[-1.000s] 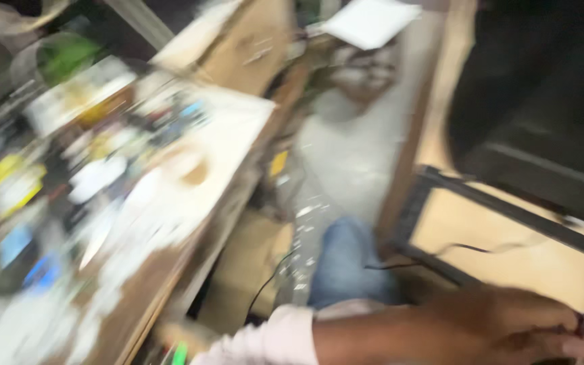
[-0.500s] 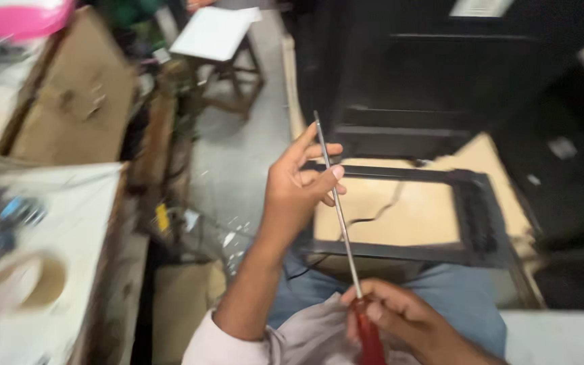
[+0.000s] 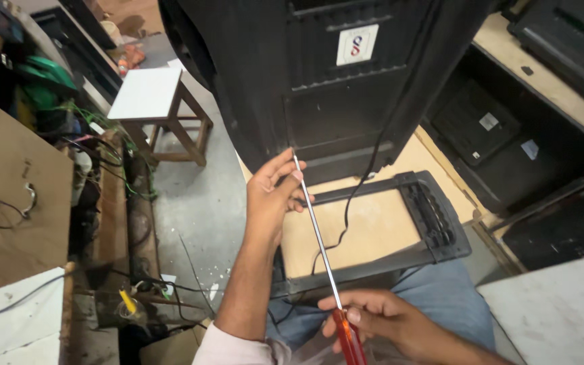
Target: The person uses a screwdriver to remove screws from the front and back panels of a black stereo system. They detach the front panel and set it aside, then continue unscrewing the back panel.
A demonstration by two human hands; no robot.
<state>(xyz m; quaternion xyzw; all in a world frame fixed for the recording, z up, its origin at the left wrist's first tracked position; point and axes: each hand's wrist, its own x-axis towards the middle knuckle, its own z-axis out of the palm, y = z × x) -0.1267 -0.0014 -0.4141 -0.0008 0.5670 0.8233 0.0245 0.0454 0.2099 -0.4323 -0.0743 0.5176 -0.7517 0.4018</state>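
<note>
- A tall black appliance casing (image 3: 332, 74) stands upright on a wooden platform (image 3: 373, 230), filling the top of the view.
- A black rectangular frame (image 3: 434, 223) lies flat on the platform just in front of the casing, with a thin black cable (image 3: 356, 196) trailing across it.
- A small white-topped wooden stool (image 3: 149, 94) stands on the floor well to the left.
- The left hand (image 3: 272, 196) has its grip closed on the upper shaft of a long screwdriver (image 3: 319, 236), near the tip, which sits against the casing's lower edge.
- The right hand (image 3: 380, 321) has its grip closed around the screwdriver's red handle, above the person's lap.
</note>
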